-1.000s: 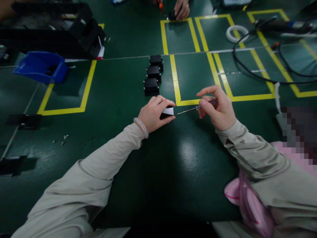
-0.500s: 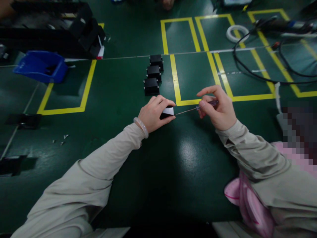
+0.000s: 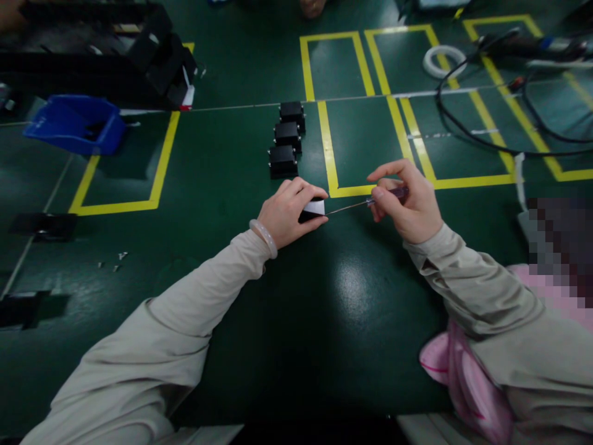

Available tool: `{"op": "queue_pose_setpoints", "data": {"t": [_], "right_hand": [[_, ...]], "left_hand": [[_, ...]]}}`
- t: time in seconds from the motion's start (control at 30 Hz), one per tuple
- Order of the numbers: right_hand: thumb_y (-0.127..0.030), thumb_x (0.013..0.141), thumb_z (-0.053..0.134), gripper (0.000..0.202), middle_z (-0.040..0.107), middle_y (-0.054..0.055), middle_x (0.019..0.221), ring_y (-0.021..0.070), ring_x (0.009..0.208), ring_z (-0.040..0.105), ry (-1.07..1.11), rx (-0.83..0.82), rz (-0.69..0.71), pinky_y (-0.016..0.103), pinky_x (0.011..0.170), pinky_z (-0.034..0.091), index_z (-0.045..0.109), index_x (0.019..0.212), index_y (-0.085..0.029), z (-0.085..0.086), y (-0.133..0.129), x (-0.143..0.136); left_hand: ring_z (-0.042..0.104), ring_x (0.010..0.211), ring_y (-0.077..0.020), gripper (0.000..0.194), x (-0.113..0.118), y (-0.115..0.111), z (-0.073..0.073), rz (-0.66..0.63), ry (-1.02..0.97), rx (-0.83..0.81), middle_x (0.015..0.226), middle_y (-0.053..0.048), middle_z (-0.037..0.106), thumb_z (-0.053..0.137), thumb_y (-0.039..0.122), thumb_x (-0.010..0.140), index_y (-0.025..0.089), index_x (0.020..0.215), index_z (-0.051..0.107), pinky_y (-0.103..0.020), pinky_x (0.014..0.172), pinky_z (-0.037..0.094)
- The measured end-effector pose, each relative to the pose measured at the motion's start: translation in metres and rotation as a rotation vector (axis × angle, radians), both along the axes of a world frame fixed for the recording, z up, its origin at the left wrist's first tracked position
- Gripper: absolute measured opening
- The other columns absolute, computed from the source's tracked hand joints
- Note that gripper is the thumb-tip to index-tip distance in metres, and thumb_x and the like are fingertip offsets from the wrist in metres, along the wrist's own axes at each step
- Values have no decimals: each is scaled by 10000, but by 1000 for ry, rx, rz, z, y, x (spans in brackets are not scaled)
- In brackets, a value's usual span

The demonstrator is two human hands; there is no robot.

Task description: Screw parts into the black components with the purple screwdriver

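My left hand (image 3: 291, 210) is closed around a small black block (image 3: 313, 211) with a pale top face, holding it on the green table. Much of the block is hidden under the fingers. In my right hand (image 3: 406, 201) is a screwdriver (image 3: 395, 194), its handle between thumb and fingers. The thin shaft slants down to the left, and its tip meets the right end of the block by my left thumb. Just beyond my left hand, three black blocks (image 3: 283, 161) with shiny screw ends at their sides stand in a row.
Loose screws (image 3: 116, 267) lie at the left, near dark flat parts (image 3: 44, 227). Behind them are a blue bin (image 3: 76, 127) and a large black rack (image 3: 152, 62). A white tape roll (image 3: 443, 62) and a black cable (image 3: 442, 111) lie at the right. Pink cloth (image 3: 467, 383) hangs by my right sleeve.
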State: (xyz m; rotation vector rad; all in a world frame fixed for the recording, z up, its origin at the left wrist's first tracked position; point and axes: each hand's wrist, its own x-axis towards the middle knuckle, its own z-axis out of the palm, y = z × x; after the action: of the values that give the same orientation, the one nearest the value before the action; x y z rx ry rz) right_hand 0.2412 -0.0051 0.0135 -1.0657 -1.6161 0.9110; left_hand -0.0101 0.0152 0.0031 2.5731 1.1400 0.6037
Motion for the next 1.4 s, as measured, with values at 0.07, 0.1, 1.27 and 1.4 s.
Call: {"op": "queue_pose_setpoints", "data": {"t": [0.07, 0.1, 1.27, 1.4], "right_hand": [[-567, 924, 647, 312, 468, -86, 480, 118, 386, 488, 19, -27, 2, 288, 409, 408, 569, 960, -267, 0, 0, 0], [-575, 928, 637, 319, 440, -92, 461, 112, 367, 464, 22, -36, 1, 282, 392, 394, 567, 938, -264, 0, 0, -1], [-506, 941, 655, 281, 452, -101, 469, 99, 373, 482, 18, -28, 18, 256, 386, 379, 567, 967, -240, 1, -1, 0], [-478, 924, 685, 282, 495, -95, 512, 113, 415, 533, 12, 3, 15, 268, 424, 399, 558, 1033, -252, 0, 0, 1]], "left_hand": [[583, 1062, -262, 344, 0, 0, 1, 6, 5, -7, 1149, -89, 633, 686, 358, 911, 192, 1207, 628, -417, 933, 500], [584, 1065, -262, 343, 0, 0, 1, 7, 5, -10, 1149, -89, 634, 686, 357, 910, 194, 1207, 629, -417, 935, 501], [588, 1053, -258, 341, 0, 1, -1, -1, -4, 13, 1135, -86, 634, 689, 357, 913, 185, 1202, 630, -405, 927, 499], [591, 1049, -259, 343, 0, 1, -1, -10, -7, 27, 1138, -91, 635, 685, 359, 917, 177, 1202, 631, -403, 916, 502]]}}
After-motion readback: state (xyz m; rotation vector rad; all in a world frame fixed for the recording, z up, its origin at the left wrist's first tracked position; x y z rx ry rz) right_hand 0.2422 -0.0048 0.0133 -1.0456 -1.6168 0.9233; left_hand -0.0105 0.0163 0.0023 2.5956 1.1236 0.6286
